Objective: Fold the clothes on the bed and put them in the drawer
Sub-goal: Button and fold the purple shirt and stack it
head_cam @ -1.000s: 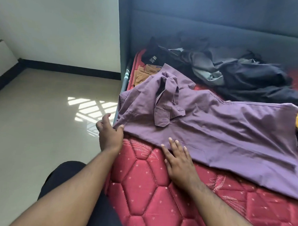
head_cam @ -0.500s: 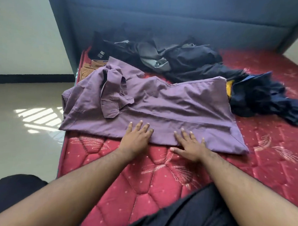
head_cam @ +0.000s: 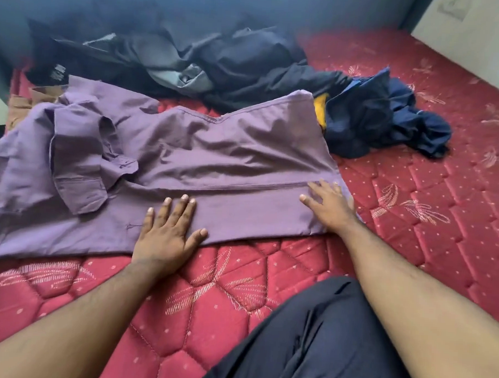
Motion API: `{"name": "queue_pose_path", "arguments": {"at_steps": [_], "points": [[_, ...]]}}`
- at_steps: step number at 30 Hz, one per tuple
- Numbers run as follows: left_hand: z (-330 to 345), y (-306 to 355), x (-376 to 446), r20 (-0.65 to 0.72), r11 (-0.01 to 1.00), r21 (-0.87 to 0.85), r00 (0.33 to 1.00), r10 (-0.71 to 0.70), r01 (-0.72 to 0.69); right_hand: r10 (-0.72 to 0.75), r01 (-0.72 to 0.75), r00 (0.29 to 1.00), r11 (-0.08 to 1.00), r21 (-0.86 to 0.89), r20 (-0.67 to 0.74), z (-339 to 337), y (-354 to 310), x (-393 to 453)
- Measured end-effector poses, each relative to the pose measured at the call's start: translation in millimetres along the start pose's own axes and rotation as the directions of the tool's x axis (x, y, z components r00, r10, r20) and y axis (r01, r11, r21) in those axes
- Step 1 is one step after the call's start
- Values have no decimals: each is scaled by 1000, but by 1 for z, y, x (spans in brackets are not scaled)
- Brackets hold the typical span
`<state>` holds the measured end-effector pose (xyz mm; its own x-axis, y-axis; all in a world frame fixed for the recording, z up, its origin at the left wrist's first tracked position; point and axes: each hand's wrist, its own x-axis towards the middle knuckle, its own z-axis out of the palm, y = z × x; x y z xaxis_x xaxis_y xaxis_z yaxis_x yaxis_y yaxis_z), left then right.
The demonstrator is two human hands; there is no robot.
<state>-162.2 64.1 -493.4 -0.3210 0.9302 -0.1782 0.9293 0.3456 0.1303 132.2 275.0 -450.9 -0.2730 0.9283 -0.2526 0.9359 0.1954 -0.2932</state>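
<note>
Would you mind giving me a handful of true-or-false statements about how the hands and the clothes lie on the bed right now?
1. Both hands lie flat on the purple shirt. True: the left hand and the right hand press it with straight fingers.
2. The purple shirt is already folded into a small square. False: it lies spread across the red mattress.
3. A heap of dark clothes lies beyond the purple shirt. True.
4. The right hand grips a navy garment. False: the navy garment lies untouched beyond that hand.
5. The mattress is blue. False: it is red and quilted.
</note>
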Motion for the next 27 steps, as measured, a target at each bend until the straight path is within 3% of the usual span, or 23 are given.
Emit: {"name": "queue_pose_path", "arguments": {"at_steps": [2, 5, 7, 11, 15, 19, 22, 25, 27], "points": [[-1, 8, 1, -66, 996, 90, 998, -16, 22, 166, -126, 970, 969, 214, -179, -10, 19, -4], [-4, 36, 7, -162, 981, 159, 978, 134, -108, 411, -291, 879, 863, 412, -241, -20, 42, -16], [0, 58, 11, -117, 973, 104, 969, 218, -207, 498, -348, 854, 762, 546, -151, -20, 51, -22], [11, 69, 12, -117, 982, 28, 975, 187, -185, 574, -492, 803, 487, 722, 161, -15, 55, -33], [10, 66, 13, -87, 980, 15, 976, 200, -199, 573, -531, 783, 415, 739, 240, -20, 54, -35], [8, 68, 11, -48, 982, 22, 981, 189, -189, 602, -356, 791, 302, 885, 113, -18, 57, -30], [7, 68, 12, -25, 985, 21, 984, 174, -173, 612, -382, 778, 282, 880, 141, -14, 60, -30], [6, 69, 12, 8, 985, 30, 985, 171, -171, 648, -444, 756, 398, 803, 97, -7, 62, -31], [4, 70, 13, 9, 986, 22, 986, 166, -166, 657, -406, 752, 411, 816, 43, -10, 60, -34]]}}
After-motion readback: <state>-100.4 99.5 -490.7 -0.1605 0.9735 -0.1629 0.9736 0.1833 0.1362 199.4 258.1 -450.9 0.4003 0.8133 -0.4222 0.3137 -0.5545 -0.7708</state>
